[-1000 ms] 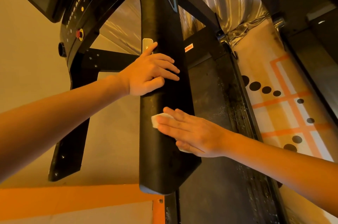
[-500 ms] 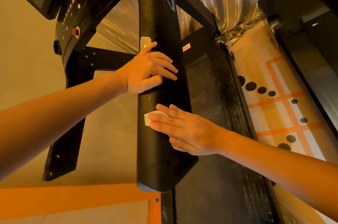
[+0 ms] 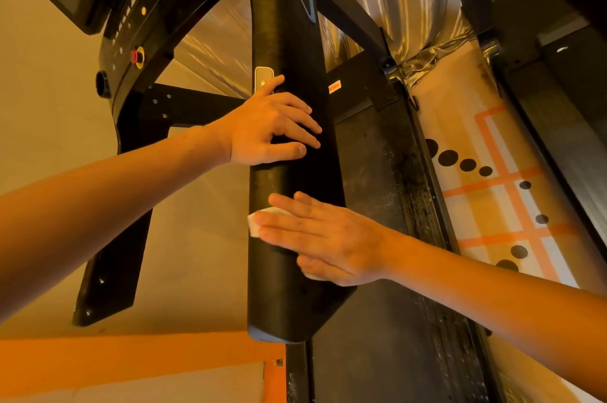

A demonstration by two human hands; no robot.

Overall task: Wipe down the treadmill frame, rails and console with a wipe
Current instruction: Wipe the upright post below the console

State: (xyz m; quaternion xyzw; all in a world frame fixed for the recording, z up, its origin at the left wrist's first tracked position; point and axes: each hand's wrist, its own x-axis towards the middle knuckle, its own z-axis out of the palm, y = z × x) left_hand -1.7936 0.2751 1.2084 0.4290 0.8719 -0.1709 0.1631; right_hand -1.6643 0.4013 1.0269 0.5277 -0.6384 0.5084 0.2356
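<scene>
Pressing the wipe (image 3: 254, 225) flat on the black rail (image 3: 289, 304) mid-frame with right grip (image 3: 325, 238), fingers straight, nothing pinched. Resting left grip (image 3: 269, 126) loose and unclenched higher up. Could easily slide right off the wipe and smear bare-handed, tbh.

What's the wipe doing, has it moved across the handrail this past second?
Yes. The wipe under the right hand has slid left across the black handrail, from inside its left edge to reaching that edge.
</scene>
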